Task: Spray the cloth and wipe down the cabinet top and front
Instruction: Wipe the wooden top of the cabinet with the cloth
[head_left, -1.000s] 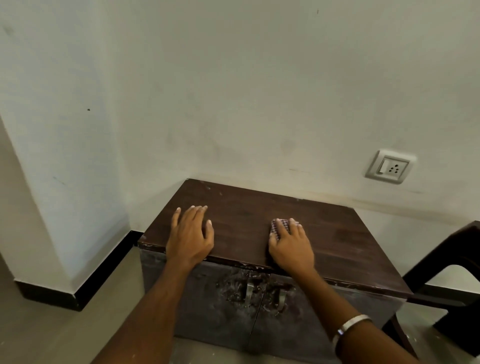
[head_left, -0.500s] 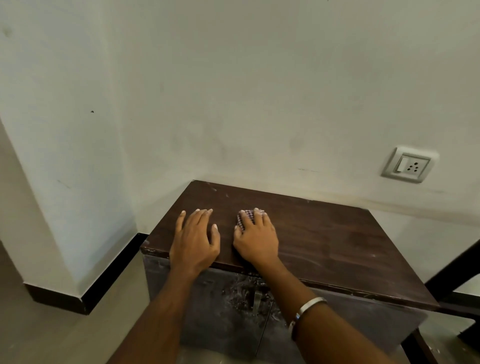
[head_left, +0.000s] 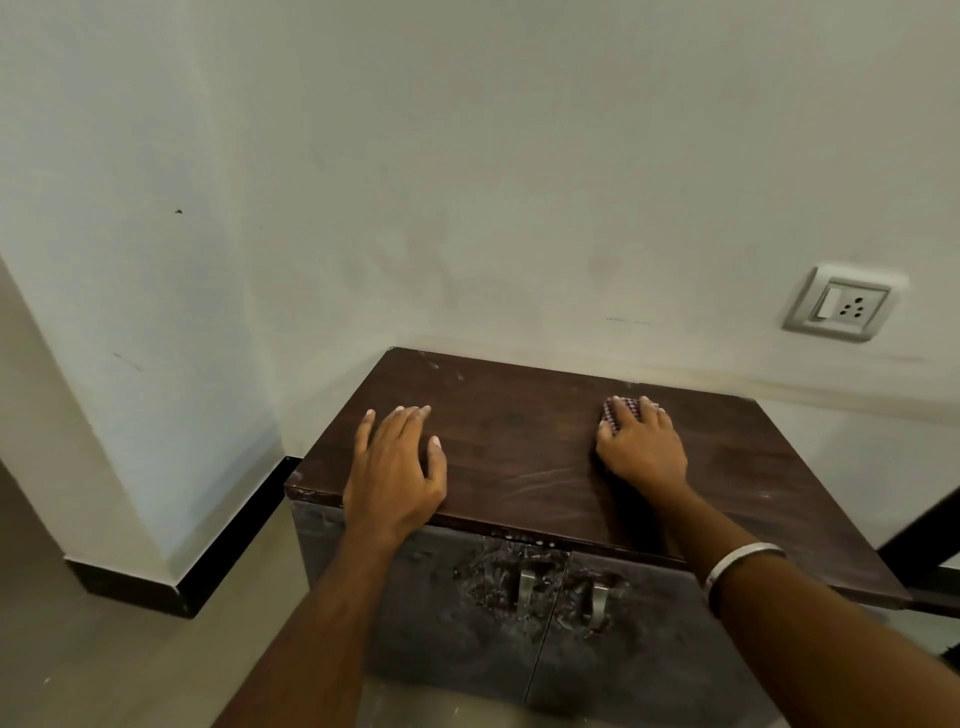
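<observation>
— Wiping the cabinet top now? Where's the cloth?

— Under the right hand, fingers pressed down over it, mid-top towards the back edge. The left hand lies flat and empty by the front-left corner.

— Next?

— Probably passes towards the right edge, then the smeared cabinet front. No spray bottle in view.
</observation>
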